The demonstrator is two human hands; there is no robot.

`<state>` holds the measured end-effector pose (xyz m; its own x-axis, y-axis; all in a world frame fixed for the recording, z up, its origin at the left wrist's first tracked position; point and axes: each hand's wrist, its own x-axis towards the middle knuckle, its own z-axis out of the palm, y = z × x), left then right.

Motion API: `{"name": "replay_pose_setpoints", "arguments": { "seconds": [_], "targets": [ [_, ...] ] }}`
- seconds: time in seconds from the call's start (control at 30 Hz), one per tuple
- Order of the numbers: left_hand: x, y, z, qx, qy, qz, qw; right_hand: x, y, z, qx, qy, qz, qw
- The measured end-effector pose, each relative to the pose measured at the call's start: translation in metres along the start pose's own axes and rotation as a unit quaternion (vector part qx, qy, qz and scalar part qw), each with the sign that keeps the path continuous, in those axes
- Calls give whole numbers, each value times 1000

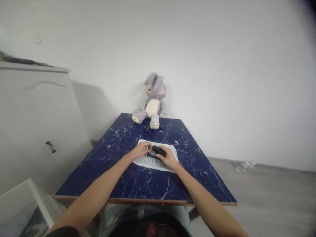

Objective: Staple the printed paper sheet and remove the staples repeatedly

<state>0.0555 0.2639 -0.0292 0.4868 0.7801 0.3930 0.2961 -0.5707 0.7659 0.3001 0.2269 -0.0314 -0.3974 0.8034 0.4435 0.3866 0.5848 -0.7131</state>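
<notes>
The right hand has its fingers clamped on a black stapler; the left hand pinches its near-left end. Both rest on a printed sheet mid-counter. A plush rabbit sits at the far edge.

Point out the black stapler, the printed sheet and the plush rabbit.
black stapler (158, 151), head view, on its top cover.
printed sheet (148, 162), head view, on its near left part.
plush rabbit (152, 107), head view, on its pale belly.
</notes>
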Motion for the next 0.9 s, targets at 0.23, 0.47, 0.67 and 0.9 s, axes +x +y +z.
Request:
{"name": "replay_pose_setpoints", "arguments": {
  "seconds": [0.23,0.47,0.67,0.9],
  "targets": [
    [-2,-6,-19,102,51,14,993,1,-6,-2,-8,-74,9,997],
    [-7,-18,-27,167,124,-16,978,-26,-16,-32,-84,-125,34,988],
    [-4,-17,-23,167,123,-8,978,-101,18,-104,-289,-14,162,944],
    [-3,-20,-20,160,119,-3,980,-86,67,-181,-340,-42,212,915]
  ]
}}
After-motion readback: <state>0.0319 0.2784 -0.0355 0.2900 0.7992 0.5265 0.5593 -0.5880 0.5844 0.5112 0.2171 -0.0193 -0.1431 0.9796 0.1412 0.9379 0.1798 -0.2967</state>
